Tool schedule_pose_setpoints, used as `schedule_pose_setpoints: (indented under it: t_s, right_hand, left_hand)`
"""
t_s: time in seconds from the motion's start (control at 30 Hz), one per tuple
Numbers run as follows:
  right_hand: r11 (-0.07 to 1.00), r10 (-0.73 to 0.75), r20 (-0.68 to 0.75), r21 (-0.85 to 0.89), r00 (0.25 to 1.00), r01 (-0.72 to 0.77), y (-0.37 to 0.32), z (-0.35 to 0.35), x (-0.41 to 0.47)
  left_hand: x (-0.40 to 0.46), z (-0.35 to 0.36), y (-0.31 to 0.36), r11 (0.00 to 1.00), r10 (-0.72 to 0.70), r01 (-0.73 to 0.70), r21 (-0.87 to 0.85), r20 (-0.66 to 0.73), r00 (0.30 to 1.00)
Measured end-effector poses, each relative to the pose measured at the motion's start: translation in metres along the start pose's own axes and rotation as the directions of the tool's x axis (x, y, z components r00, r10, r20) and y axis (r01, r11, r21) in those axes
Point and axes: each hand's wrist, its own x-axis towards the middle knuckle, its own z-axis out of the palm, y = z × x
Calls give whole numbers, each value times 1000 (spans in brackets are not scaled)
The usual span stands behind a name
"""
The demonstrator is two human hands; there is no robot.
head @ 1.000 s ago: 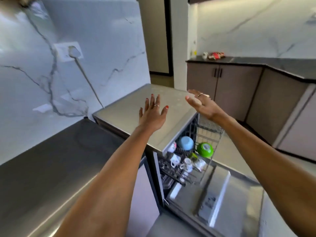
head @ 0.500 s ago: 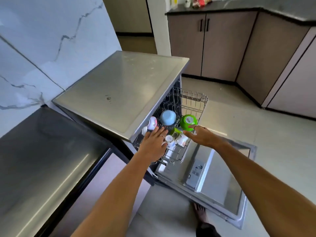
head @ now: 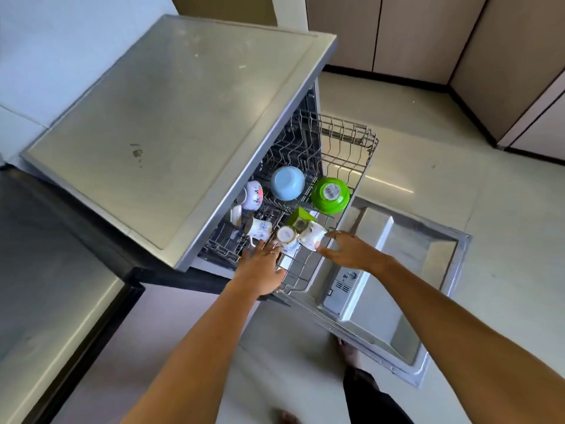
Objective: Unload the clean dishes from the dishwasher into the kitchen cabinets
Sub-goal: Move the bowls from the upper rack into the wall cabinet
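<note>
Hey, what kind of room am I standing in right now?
Most likely a home kitchen: an open dishwasher with its rack of mugs and bowls pulled out, a steel countertop, and floor cabinets.

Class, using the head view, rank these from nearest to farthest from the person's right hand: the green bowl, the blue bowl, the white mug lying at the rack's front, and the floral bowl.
1. White mug, touching the right hand, at the rack's front.
2. Green bowl, upside down, behind the mug.
3. Blue bowl, left of the green bowl.
4. Floral bowl, farthest left, under the dishwasher's top edge.
</note>
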Motion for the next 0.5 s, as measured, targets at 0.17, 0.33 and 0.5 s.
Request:
schedule_pose_setpoints:
  t_s: [0.17, 0.33, 0.5]
  right_hand:
    - [998, -55, 7, -22, 998, 55, -3, -10, 32]
    - [995, -92, -16, -49, 996, 91, -5, -22, 59]
    - [982, -148, -2, -122, 989, 146, -6, -24, 85]
  left_hand:
    - [29, 2, -7, 995, -49, 49, -92, 4, 999]
    - [50, 0, -11, 987, -90, 90, -136, 6, 996]
    - [75, 2, -12, 978, -121, 114, -177, -29, 992]
